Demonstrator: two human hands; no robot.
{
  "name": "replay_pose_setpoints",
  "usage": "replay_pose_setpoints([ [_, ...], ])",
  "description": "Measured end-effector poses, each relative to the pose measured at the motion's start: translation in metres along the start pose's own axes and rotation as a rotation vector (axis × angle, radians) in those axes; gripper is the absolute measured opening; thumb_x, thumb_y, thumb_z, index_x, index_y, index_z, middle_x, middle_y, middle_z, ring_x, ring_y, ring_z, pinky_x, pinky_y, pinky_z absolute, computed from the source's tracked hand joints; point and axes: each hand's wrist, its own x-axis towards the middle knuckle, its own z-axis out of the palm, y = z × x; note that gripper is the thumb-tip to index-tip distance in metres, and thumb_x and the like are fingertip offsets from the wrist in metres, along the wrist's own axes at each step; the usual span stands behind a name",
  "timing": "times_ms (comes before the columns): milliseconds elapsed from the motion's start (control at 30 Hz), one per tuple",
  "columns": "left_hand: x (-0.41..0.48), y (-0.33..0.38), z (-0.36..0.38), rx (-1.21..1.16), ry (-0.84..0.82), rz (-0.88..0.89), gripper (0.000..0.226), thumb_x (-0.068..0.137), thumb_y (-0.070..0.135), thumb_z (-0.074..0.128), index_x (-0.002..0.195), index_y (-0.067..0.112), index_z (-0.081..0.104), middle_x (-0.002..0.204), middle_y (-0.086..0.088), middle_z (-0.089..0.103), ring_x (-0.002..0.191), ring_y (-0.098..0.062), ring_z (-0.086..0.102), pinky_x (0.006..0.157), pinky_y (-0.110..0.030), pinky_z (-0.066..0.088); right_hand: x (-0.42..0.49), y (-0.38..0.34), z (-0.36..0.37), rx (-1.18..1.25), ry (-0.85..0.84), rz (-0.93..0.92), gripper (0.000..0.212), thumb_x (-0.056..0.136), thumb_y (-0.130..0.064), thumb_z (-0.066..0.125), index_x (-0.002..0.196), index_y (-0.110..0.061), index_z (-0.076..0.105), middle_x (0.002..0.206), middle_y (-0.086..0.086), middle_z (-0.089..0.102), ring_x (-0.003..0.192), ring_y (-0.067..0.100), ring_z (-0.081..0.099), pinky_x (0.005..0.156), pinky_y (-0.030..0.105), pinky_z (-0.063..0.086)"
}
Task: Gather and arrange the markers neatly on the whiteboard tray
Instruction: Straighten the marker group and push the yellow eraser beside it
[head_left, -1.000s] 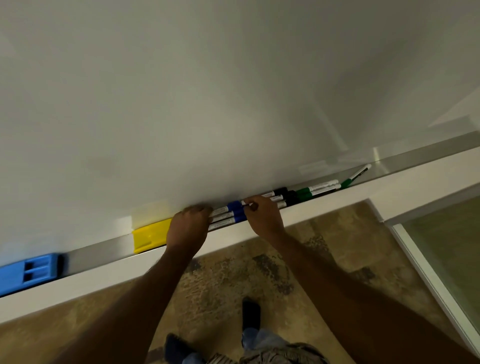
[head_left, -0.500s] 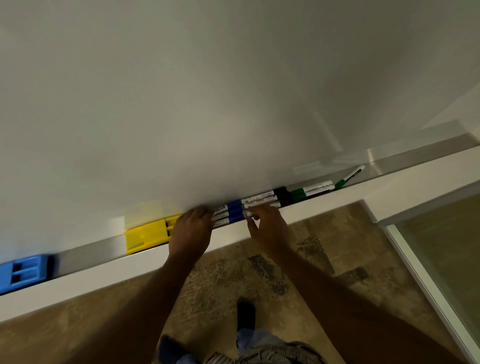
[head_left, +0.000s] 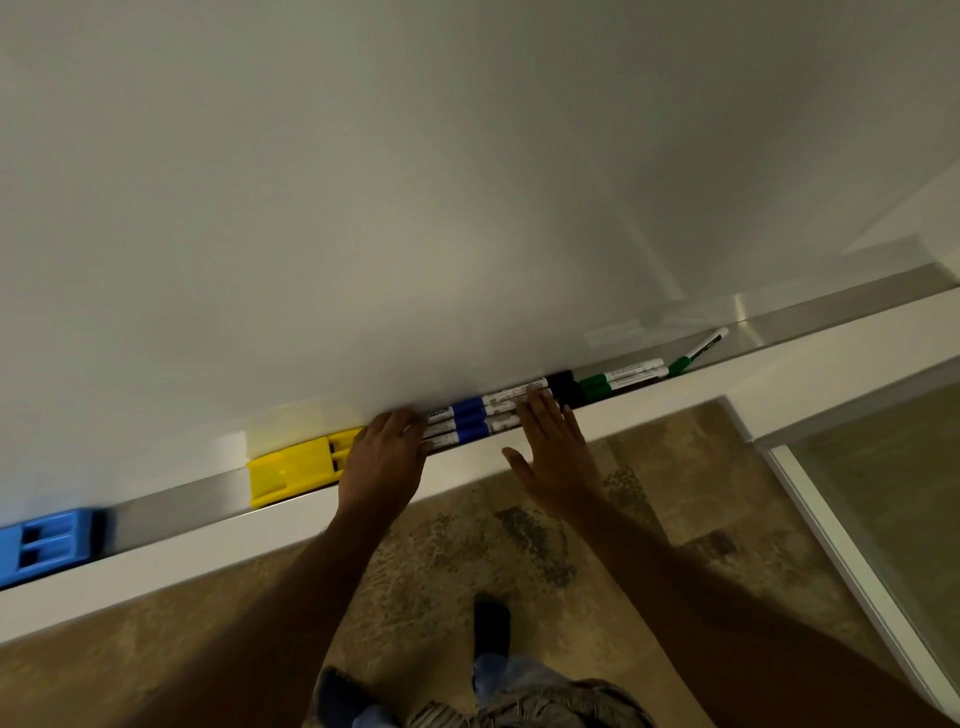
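Observation:
Three blue-capped markers (head_left: 470, 418) lie side by side in the metal whiteboard tray (head_left: 176, 504). My left hand (head_left: 387, 457) presses against their left ends, fingers curled. My right hand (head_left: 550, 447) lies flat and spread, fingertips touching the white barrels of markers whose black caps (head_left: 563, 384) show to the right. Two green-capped markers (head_left: 621, 376) lie further right in a pair. A single green marker (head_left: 698, 352) lies askew beyond them.
A yellow eraser (head_left: 296, 470) sits in the tray just left of my left hand, and a blue eraser (head_left: 44, 545) at the far left. The whiteboard (head_left: 415, 208) rises behind the tray. Patterned floor and my feet are below; a glass panel stands at right.
My right hand has opened from a pinch on the marker barrels to a flat, spread palm and slid slightly right. My left hand stays at the blue markers' left ends.

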Motion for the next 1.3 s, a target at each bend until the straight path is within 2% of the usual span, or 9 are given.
replay_pose_setpoints([
  [367, -0.001, 0.002, -0.001, -0.017, 0.001, -0.013, 0.026, 0.092, 0.030, 0.061, 0.111, 0.015, 0.068, 0.112, -0.007, 0.063, 0.102, -0.025, 0.056, 0.083, -0.039, 0.051, -0.002, -0.002, 0.006, -0.025, -0.042, -0.044, 0.077, 0.097, -0.055, 0.032, 0.153, -0.014, -0.002, 0.162, 0.007, -0.007, 0.148, 0.021, -0.014, 0.123, 0.040, 0.000],
  [533, -0.002, 0.005, -0.001, 0.020, -0.015, 0.011, 0.018, 0.085, 0.022, 0.070, 0.100, 0.011, 0.071, 0.102, -0.009, 0.064, 0.093, -0.025, 0.058, 0.075, -0.038, 0.054, -0.003, 0.000, 0.005, -0.041, -0.040, -0.060, 0.078, 0.097, -0.055, 0.033, 0.153, -0.014, -0.002, 0.162, 0.008, -0.007, 0.148, 0.023, -0.013, 0.122, 0.041, 0.000],
  [800, -0.002, 0.012, -0.002, 0.033, -0.062, 0.036, 0.024, 0.080, 0.010, 0.075, 0.103, 0.008, 0.070, 0.109, -0.012, 0.065, 0.097, -0.029, 0.061, 0.079, -0.041, 0.056, -0.001, 0.006, 0.004, 0.034, -0.002, -0.098, 0.080, 0.096, -0.055, 0.036, 0.154, -0.013, 0.001, 0.162, 0.008, -0.006, 0.149, 0.021, -0.013, 0.122, 0.039, -0.001],
  [933, -0.002, 0.015, -0.002, -0.001, -0.042, 0.035, 0.030, 0.077, 0.004, 0.076, 0.106, 0.005, 0.068, 0.111, -0.015, 0.065, 0.096, -0.031, 0.063, 0.077, -0.041, 0.057, 0.002, 0.013, -0.002, 0.110, 0.110, -0.096, 0.073, 0.097, -0.052, 0.038, 0.153, -0.013, 0.013, 0.162, 0.006, 0.006, 0.150, 0.019, -0.003, 0.122, 0.039, 0.005],
  [1033, -0.003, 0.019, -0.003, -0.009, -0.001, 0.053, 0.031, 0.076, 0.000, 0.075, 0.106, 0.002, 0.068, 0.110, -0.016, 0.066, 0.095, -0.033, 0.065, 0.075, -0.042, 0.058, 0.006, 0.030, -0.012, 0.194, 0.237, -0.023, 0.064, 0.096, -0.047, 0.045, 0.148, -0.012, 0.032, 0.157, 0.009, 0.029, 0.147, 0.023, 0.020, 0.120, 0.042, 0.018],
  [1133, -0.002, 0.026, -0.006, -0.024, 0.047, 0.098, 0.032, 0.074, 0.001, 0.077, 0.104, 0.005, 0.069, 0.106, -0.015, 0.068, 0.090, -0.032, 0.066, 0.071, -0.043, 0.057, 0.016, 0.065, -0.032, 0.300, 0.442, 0.165, 0.042, 0.094, -0.037, 0.056, 0.126, -0.011, 0.054, 0.131, 0.011, 0.057, 0.124, 0.025, 0.049, 0.106, 0.042, 0.039],
  [1200, 0.002, 0.031, -0.009, -0.027, 0.061, 0.119, 0.028, 0.077, 0.006, 0.075, 0.104, 0.007, 0.070, 0.102, -0.013, 0.069, 0.086, -0.030, 0.065, 0.070, -0.042, 0.055, 0.024, 0.094, -0.046, 0.322, 0.529, 0.293, 0.028, 0.092, -0.028, 0.060, 0.115, -0.010, 0.059, 0.117, 0.011, 0.062, 0.112, 0.025, 0.055, 0.098, 0.037, 0.041],
  [1300, 0.012, 0.043, -0.013, -0.018, 0.072, 0.160, 0.020, 0.080, 0.011, 0.073, 0.100, 0.010, 0.071, 0.092, -0.009, 0.070, 0.077, -0.027, 0.065, 0.067, -0.038, 0.051, 0.038, 0.135, -0.066, 0.326, 0.525, 0.430, 0.020, 0.090, -0.017, 0.060, 0.106, -0.006, 0.063, 0.107, 0.014, 0.064, 0.103, 0.030, 0.058, 0.091, 0.040, 0.046],
])
